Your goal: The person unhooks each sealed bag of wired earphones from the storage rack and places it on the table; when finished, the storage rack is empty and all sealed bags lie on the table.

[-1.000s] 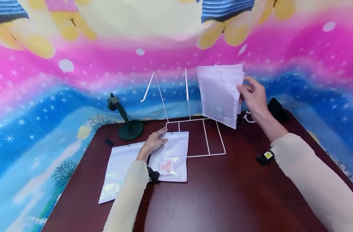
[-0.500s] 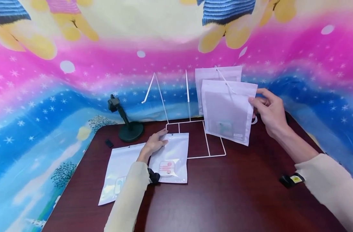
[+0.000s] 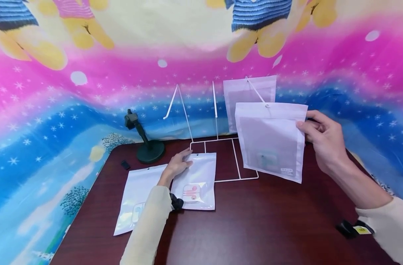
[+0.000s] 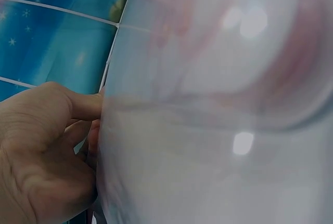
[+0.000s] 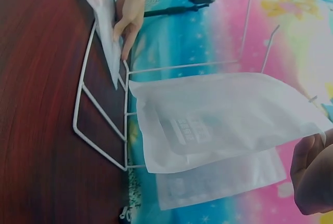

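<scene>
My right hand (image 3: 328, 141) pinches the upper right edge of a white zip pouch (image 3: 271, 140), seen from its frosted back. Its top hole is at the end of a rack hook; I cannot tell whether the hook still passes through. Behind it, another pouch (image 3: 249, 88) hangs on the same hook. On the left, my left hand (image 3: 176, 165) holds the upper left edge of a pouch with pink earphones (image 3: 192, 193), its thumb on the front. A further earphone pouch (image 3: 135, 195) lies partly under the left forearm.
The white wire rack (image 3: 238, 179) stands at the table's back, with two other hooks (image 3: 214, 101) bearing nothing. A dark stand (image 3: 150, 151) and a small black object (image 3: 125, 164) are at the left. A printed cloth (image 3: 128, 73) lines the back and sides.
My right hand has drawn the front pouch forward and right along the hook, apart from the pouch behind. The left hand and its pouch have stayed in place.
</scene>
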The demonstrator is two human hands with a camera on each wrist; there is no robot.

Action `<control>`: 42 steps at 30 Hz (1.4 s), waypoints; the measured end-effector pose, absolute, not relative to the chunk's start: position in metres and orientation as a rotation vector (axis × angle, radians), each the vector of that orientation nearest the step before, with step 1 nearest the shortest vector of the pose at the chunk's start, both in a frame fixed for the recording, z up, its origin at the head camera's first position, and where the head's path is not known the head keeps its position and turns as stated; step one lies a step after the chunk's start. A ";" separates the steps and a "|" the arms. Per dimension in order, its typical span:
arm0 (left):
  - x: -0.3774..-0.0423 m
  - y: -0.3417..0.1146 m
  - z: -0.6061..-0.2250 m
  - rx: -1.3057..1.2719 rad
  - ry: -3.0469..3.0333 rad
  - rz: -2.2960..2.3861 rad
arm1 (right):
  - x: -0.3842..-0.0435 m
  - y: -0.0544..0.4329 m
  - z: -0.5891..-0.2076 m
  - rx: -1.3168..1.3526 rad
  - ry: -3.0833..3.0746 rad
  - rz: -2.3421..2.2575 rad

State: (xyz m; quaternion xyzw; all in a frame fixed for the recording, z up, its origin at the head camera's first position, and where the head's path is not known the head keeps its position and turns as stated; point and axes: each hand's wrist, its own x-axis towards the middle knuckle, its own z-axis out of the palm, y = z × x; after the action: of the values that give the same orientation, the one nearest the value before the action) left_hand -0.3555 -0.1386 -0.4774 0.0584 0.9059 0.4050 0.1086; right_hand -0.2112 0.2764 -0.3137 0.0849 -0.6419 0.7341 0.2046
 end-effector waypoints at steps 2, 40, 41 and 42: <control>-0.356 -0.139 -0.477 0.171 2.655 1.205 | -0.207 0.276 -0.312 0.257 -1.740 2.069; -0.354 -0.140 -0.476 0.175 2.662 1.197 | -0.278 0.269 -0.469 -0.289 -2.527 1.936; -0.354 -0.140 -0.476 0.176 2.660 1.202 | -0.282 0.269 -0.471 -0.279 -2.565 1.911; -0.354 -0.139 -0.476 0.181 2.660 1.204 | -0.286 0.270 -0.473 -0.266 -2.601 1.885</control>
State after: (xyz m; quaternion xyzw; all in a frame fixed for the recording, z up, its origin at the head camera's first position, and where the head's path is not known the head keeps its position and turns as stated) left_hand -0.3541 -0.1394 -0.4762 0.0615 0.9040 0.4091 0.1081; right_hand -0.2858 0.2700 -0.4727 -0.0826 -0.8064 0.5842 -0.0407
